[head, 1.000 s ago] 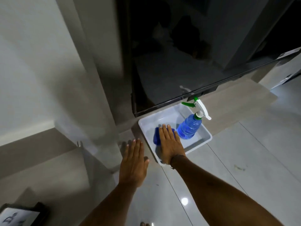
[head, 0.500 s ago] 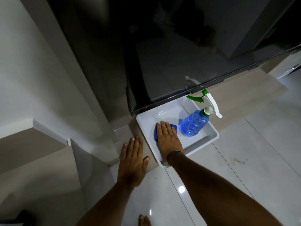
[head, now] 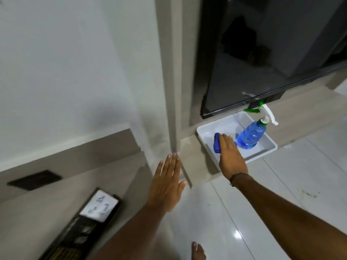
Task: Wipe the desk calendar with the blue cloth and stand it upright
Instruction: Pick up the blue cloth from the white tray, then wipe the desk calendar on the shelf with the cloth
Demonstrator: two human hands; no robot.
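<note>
The blue cloth (head: 216, 145) is bunched inside a white tray (head: 205, 129) on a low ledge. My right hand (head: 231, 157) lies over it, fingers closed on the cloth, with only its left edge showing. My left hand (head: 167, 184) is flat and open, holding nothing, above the ledge corner to the left of the tray. The desk calendar (head: 88, 222), a black frame with a white page, lies flat on the lower shelf at the bottom left, blurred, well below and left of both hands.
A blue spray bottle (head: 250, 136) with a green and white trigger stands in the tray right beside the cloth. A large dark screen (head: 262, 53) hangs just above the tray. A dark plate (head: 34, 180) sits on the left wall. My bare foot (head: 198, 252) is on the glossy tiled floor.
The view has swung left, bringing the calendar into sight at the bottom left. The cloth is now bunched under my right hand instead of lying flat. My left hand stays open.
</note>
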